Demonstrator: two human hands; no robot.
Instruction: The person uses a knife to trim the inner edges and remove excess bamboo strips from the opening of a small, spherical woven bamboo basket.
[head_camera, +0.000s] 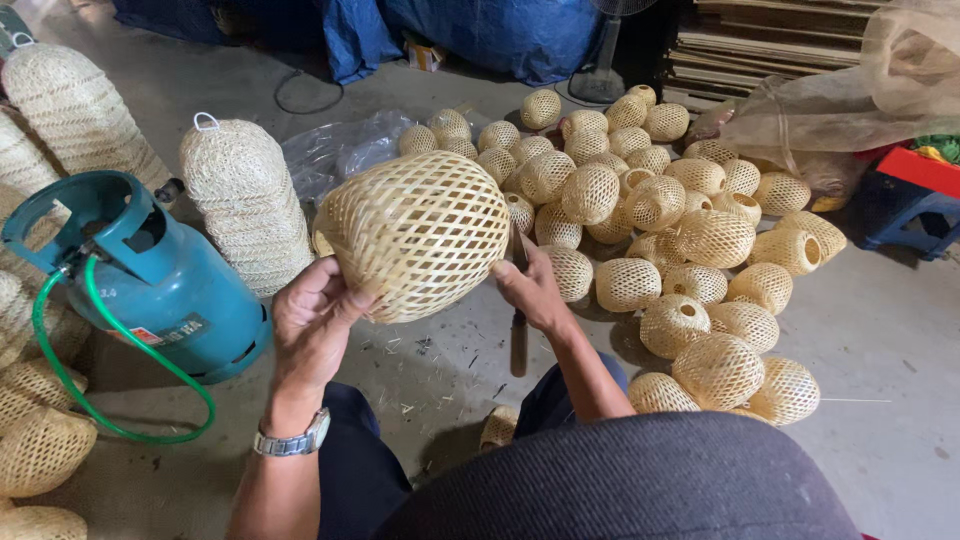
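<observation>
A round woven bamboo lampshade (420, 232) with an open lattice is held up in front of me. My left hand (312, 322) grips its lower left side, with a metal watch on the wrist. My right hand (532, 288) is at the shade's lower right edge and holds a knife-like tool with a wooden handle (518, 342) that hangs down below the hand. The tool's blade is mostly hidden behind the shade.
A pile of several similar bamboo shades (680, 250) covers the concrete floor to the right. A teal gas cylinder (165, 285) with a green hose (120, 340) stands at left, beside stacked woven shades (245, 200). Stacked boards (760, 40) and blue tarps (500, 30) lie at the back.
</observation>
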